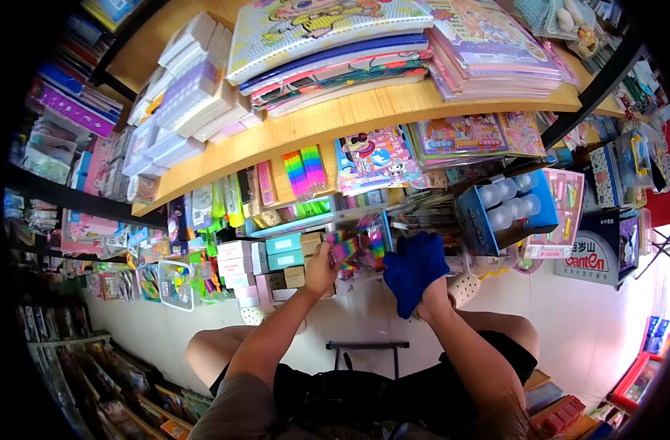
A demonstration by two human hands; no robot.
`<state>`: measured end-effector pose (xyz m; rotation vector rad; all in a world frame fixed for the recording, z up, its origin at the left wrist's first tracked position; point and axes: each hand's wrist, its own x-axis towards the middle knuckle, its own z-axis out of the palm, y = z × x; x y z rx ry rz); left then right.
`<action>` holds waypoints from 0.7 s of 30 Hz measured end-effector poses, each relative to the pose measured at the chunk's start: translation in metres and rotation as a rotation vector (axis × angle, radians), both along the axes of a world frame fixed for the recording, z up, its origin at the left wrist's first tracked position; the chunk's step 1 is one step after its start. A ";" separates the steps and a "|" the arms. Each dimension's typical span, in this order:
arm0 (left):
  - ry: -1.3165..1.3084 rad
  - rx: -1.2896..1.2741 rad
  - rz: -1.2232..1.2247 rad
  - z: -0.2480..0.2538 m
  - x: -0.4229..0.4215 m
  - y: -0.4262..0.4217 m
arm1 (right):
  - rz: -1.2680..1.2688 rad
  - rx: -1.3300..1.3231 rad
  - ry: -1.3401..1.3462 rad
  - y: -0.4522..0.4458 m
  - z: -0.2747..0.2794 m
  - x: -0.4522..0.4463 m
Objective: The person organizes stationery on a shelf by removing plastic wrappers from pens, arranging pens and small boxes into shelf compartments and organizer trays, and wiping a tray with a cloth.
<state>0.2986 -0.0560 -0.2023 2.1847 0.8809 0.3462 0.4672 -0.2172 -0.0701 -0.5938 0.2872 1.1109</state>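
Observation:
My left hand [321,270] is closed around a rainbow-striped packet [345,251] in front of the lower shelf; the packet is slightly blurred. A bunched blue cloth [414,270] is in my right hand [433,295], covering most of its fingers. Just left of my left hand, small white boxes [236,265], teal boxes [283,251] and brown boxes [295,277] are stacked. Behind the packet stands a blue-edged container [386,229] with colourful items in it.
Over my hands runs a wooden shelf [306,130] stacked with books [328,44] and boxes [192,88]. At right are a blue box of bottles [493,233] and a Ganten carton [598,253]. A small stool frame [368,345] stands between my legs.

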 end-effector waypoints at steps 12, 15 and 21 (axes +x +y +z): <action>-0.279 -0.067 0.319 0.103 -0.055 -0.049 | 0.231 -0.250 -0.147 -0.015 -0.031 -0.034; -0.478 -0.066 0.371 0.122 -0.049 -0.069 | 0.372 -0.097 -0.025 -0.017 -0.031 -0.060; -0.377 0.054 0.283 0.131 -0.032 -0.125 | 0.234 0.032 0.043 0.007 -0.027 -0.089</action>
